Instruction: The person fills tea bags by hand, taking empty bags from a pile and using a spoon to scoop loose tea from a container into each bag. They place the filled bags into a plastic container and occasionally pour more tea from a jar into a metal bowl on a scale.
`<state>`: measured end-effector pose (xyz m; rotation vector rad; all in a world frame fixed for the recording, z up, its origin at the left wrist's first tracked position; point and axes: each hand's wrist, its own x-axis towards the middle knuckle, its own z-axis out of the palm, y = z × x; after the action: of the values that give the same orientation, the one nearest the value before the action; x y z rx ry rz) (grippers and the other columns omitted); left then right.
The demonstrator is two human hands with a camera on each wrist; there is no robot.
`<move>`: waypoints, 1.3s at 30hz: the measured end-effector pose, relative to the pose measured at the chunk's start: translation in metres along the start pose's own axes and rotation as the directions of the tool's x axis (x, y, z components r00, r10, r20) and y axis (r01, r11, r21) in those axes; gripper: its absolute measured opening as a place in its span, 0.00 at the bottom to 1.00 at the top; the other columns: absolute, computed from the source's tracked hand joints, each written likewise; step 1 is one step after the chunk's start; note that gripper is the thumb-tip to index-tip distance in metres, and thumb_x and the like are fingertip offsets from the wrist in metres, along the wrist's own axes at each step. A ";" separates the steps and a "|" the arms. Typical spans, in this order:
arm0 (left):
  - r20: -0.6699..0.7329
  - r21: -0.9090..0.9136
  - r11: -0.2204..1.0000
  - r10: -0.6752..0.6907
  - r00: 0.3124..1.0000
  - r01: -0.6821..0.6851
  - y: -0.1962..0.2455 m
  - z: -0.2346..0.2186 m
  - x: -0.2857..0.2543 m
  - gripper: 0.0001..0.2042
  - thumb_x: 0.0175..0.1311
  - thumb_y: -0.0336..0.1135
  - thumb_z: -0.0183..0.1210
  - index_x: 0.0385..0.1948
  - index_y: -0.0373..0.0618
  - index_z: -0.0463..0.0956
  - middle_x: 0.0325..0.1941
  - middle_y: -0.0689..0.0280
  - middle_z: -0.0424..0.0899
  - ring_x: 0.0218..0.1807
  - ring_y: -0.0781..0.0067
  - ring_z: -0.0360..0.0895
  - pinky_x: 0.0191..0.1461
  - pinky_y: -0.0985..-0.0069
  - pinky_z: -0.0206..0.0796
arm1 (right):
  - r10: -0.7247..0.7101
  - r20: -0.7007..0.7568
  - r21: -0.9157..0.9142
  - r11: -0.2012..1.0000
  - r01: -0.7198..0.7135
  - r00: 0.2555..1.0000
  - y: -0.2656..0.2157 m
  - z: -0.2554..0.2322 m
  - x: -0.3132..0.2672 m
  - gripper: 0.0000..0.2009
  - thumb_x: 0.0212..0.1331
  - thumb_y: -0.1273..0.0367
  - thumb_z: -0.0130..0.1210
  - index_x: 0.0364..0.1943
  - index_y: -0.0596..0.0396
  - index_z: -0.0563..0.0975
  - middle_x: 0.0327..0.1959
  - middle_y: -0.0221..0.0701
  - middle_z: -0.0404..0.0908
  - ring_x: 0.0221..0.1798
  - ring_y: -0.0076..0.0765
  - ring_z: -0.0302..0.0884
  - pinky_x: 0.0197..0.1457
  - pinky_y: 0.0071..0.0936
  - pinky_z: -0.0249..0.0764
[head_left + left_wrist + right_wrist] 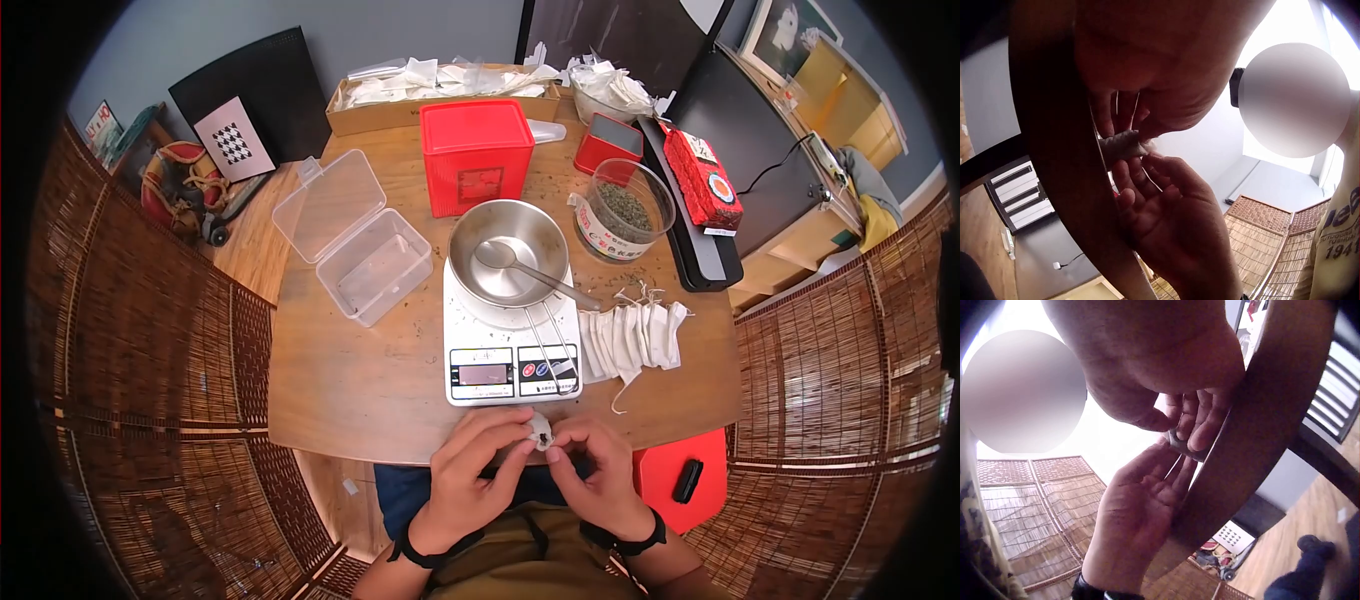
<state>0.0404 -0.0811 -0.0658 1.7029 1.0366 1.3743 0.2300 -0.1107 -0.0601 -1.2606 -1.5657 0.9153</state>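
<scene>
At the table's front edge, a small white filter bag (541, 430) with dark bits at its open mouth sits between both hands. My left hand (468, 468) pinches one side of it; my right hand (598, 468) pinches the mouth's other side with thumb and fingers. In the left wrist view the bag (1124, 145) shows as a small grey roll between the fingertips. Just beyond the hands stands a white kitchen scale (458, 325), bearing a steel pan (485, 285) with a spoon (545, 277) in it. Several filled drawstring bags (640, 338) lie in a row to its right.
An open clear plastic box (385, 262) stands left of the scale, and a red canister (477, 150) behind it. A tub of dried leaves (618, 215) is at the right. Farther back, a cardboard tray (385, 118) holds white bags. Woven screens (170, 370) flank the table.
</scene>
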 end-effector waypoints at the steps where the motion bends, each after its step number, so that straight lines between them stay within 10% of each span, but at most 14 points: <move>1: -0.001 -0.001 1.000 0.000 1.000 0.000 -0.002 0.000 -0.001 0.08 0.65 0.16 0.68 0.44 0.33 0.86 0.52 0.50 0.92 0.54 0.54 0.90 0.59 0.67 0.80 | 0.000 0.001 0.009 1.000 0.000 1.000 0.001 0.000 -0.001 0.07 0.67 0.82 0.65 0.45 0.61 0.80 0.44 0.34 0.84 0.39 0.25 0.84 0.40 0.21 0.80; 5: 0.004 0.004 1.000 0.019 1.000 -0.019 -0.005 0.000 -0.001 0.08 0.66 0.17 0.68 0.45 0.33 0.86 0.53 0.52 0.91 0.52 0.50 0.88 0.57 0.63 0.80 | 0.162 -0.137 0.230 0.965 -0.127 0.977 0.010 0.005 -0.008 0.08 0.68 0.81 0.66 0.47 0.61 0.82 0.47 0.36 0.85 0.39 0.25 0.84 0.41 0.22 0.80; 11: 0.015 0.049 0.998 0.036 0.999 -0.037 -0.002 0.001 0.000 0.08 0.66 0.16 0.67 0.44 0.35 0.87 0.52 0.53 0.91 0.50 0.54 0.88 0.55 0.66 0.79 | -0.195 0.000 -0.176 0.966 0.192 0.981 -0.011 -0.005 0.017 0.09 0.69 0.81 0.65 0.51 0.62 0.83 0.50 0.38 0.84 0.39 0.28 0.83 0.38 0.22 0.79; 39: -0.005 0.008 0.999 0.046 0.999 -0.046 -0.010 0.000 -0.007 0.11 0.60 0.19 0.74 0.44 0.34 0.86 0.51 0.51 0.91 0.51 0.53 0.89 0.54 0.66 0.80 | 0.083 -0.108 0.092 0.993 -0.073 0.991 0.002 0.012 -0.002 0.06 0.73 0.81 0.60 0.49 0.61 0.79 0.48 0.34 0.80 0.41 0.21 0.81 0.42 0.18 0.77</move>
<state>0.0384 -0.0831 -0.0771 1.7396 1.0122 1.4064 0.2198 -0.1128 -0.0659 -1.2956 -1.3835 0.9363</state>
